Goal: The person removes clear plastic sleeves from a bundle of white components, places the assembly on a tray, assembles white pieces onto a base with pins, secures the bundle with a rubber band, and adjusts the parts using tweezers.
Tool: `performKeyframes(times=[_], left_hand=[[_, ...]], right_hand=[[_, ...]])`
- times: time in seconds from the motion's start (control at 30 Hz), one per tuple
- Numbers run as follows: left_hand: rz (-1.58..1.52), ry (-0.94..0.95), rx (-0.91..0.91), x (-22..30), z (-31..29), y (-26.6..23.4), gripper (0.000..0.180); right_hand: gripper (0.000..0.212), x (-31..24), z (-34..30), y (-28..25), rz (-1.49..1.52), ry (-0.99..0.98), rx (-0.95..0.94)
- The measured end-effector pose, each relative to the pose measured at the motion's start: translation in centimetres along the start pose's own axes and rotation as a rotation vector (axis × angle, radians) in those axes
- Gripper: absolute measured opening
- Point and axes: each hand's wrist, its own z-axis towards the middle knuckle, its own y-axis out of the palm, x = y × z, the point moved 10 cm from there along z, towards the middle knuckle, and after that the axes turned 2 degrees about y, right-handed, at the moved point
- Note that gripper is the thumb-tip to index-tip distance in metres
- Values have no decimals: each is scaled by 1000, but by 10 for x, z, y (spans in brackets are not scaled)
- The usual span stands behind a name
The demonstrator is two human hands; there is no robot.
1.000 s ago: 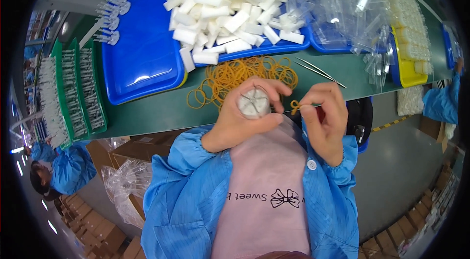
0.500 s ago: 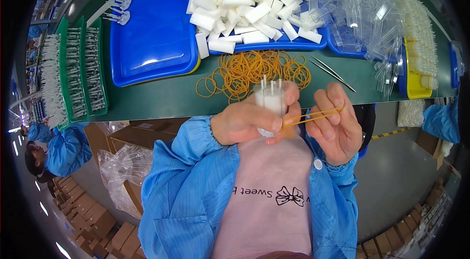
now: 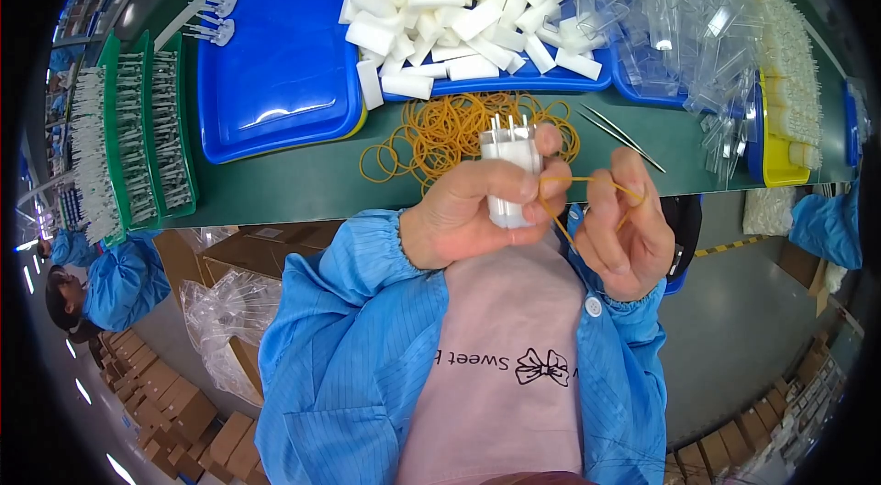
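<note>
My left hand [image 3: 477, 200] is closed round a clear plastic case [image 3: 511, 175] with white foam inside and thin white pins standing up from its top. A yellow rubber band [image 3: 571, 179] stretches from beside the left fingertips to my right hand [image 3: 629, 228]. The right fingers are bent and hooked in the band, which hangs in a loose loop between both hands. Just beyond the hands lies a heap of similar rubber bands [image 3: 450, 132] on the green table [image 3: 284, 196].
White foam blocks [image 3: 468, 17] pile on a blue tray, beside clear plastic cases [image 3: 679, 17]. An almost bare blue tray [image 3: 275, 90] lies left of them. Green racks [image 3: 138, 136] of pinned parts stand far left. Tweezers [image 3: 624, 136] rest right of the bands. A yellow bin [image 3: 785, 168] stands far right.
The rubber band was pulled taut and narrow between my hands; now it hangs wider and slacker. The case has tipped slightly and my left fingers have shifted on it.
</note>
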Motion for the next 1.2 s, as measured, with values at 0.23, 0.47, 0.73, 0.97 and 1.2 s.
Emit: performKeyframes(times=[0.23,0.47,0.73,0.97,1.2], left_hand=[[455,-19,-83,7,-12,14,66],[1499,317,212,34,-14,-10,92],[1077,289,-13,25,-2,7,76],[495,317,-224,35,-33,16,44],[179,273,-82,34,-25,-8,38]], right_hand=[[11,-22,2,-29,-118,-42,94],[9,-32,26,-14,-815,153,227],[16,48,7,82,-2301,-36,-459],[16,-6,-10,43,-2156,-134,34],[16,-7,-40,60,-1506,-397,-325]])
